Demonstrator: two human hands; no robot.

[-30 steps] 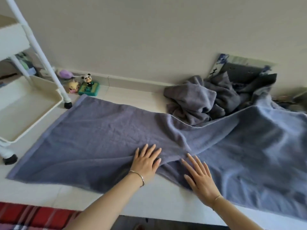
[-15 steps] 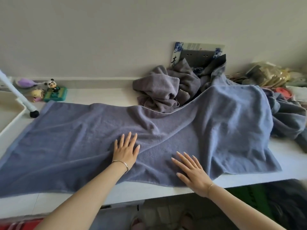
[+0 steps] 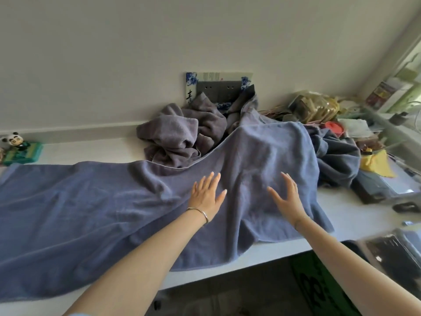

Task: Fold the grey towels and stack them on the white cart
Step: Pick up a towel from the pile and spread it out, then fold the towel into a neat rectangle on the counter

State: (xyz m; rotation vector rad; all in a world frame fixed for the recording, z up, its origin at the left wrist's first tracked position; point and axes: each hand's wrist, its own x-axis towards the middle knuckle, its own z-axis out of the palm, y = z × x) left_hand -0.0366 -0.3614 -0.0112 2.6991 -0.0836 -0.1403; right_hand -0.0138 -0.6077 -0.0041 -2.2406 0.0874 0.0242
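Both hands, left hand [image 3: 206,195] and right hand [image 3: 287,197], fingers spread flat, press the large blue-grey terry towel [image 3: 91,208] near the counter's front edge, likely smoothing for folding.

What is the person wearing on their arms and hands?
Both forearms are bare, with no gloves or rings that I can make out. The left hand has a thin metal bangle at its wrist. The right hand seems to have a faint thin band at its wrist.
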